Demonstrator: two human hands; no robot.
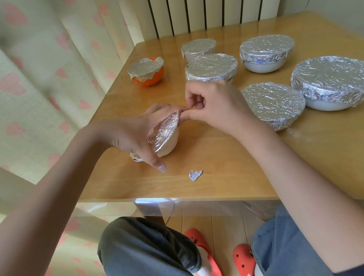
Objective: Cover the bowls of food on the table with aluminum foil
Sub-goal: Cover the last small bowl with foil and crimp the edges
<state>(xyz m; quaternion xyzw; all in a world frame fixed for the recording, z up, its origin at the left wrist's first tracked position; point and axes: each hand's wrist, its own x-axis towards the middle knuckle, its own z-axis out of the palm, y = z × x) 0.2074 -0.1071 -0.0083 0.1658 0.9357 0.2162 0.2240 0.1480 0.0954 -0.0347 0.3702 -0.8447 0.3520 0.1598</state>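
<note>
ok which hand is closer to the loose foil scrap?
Left. The left hand, holding the tilted small bowl, has a finger ending just up-left of the foil scrap. The right hand is farther back, at the bowl's rim.

A small white bowl wrapped in crinkled aluminium foil point(165, 137) sits tilted on its side near the table's front edge; an orange bowl with loose foil point(146, 72) stands at the far left; five white foil-capped bowls point(211, 68) cluster upright at the right; a torn foil scrap point(195, 175) lies near the front edge.
</note>
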